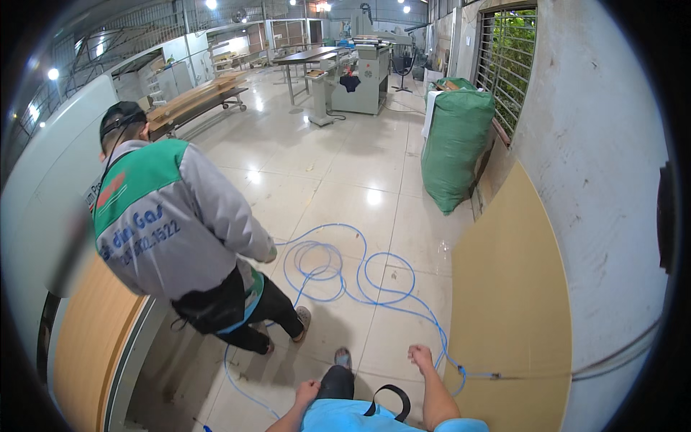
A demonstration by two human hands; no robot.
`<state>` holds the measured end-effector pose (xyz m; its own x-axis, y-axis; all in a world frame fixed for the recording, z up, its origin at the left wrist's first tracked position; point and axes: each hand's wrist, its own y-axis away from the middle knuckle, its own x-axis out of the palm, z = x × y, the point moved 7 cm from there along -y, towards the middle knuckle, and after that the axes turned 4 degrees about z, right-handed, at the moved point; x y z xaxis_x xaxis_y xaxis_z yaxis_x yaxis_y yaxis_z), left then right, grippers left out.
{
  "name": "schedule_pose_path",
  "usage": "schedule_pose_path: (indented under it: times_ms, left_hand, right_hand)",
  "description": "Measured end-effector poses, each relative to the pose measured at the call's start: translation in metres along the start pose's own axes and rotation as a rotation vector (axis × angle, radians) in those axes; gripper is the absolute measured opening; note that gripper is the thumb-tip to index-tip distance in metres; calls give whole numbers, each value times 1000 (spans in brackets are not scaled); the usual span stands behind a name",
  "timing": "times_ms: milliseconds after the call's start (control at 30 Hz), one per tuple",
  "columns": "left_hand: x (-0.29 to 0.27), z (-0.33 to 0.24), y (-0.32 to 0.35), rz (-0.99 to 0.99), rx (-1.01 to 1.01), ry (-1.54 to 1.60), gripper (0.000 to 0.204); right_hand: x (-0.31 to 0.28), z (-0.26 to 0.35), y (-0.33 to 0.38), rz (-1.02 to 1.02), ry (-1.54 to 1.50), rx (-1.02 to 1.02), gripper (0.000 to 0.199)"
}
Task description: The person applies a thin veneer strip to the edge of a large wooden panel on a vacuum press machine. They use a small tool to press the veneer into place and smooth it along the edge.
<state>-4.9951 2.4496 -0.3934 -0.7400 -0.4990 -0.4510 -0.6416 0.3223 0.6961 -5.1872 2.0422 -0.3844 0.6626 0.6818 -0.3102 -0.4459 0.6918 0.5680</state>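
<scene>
Holds the left hand [308, 392] loosely clenched beside the thigh [336, 383] — bends the right arm [437, 400] forward, with right hand [419, 356] loosely clenched near the blue hose [436, 323].

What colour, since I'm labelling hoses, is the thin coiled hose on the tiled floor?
The thin coiled hose is blue, best seen in the head view.

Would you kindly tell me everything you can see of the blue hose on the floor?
The blue hose is thin, smooth-looking and apparently plastic. It lies slack in loose, overlapping loops on the glossy tiled floor. One run passes to the right of the person's right hand, seemingly apart from it, toward the tan panel. Another reaches the co-worker's hand; whether it is gripped is unclear.
</scene>
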Motion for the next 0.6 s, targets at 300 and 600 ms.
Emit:
schedule_pose_path:
  times_ms: [300,600]
  left_hand:
    - [-64,-233,-180,77,112,-246,39]
    - [-116,-447,-320,87,374,-116,43]
  right_hand:
    - [23,87,-153,199,203,232,18]
    - [19,169,-230,153,254,377,28]
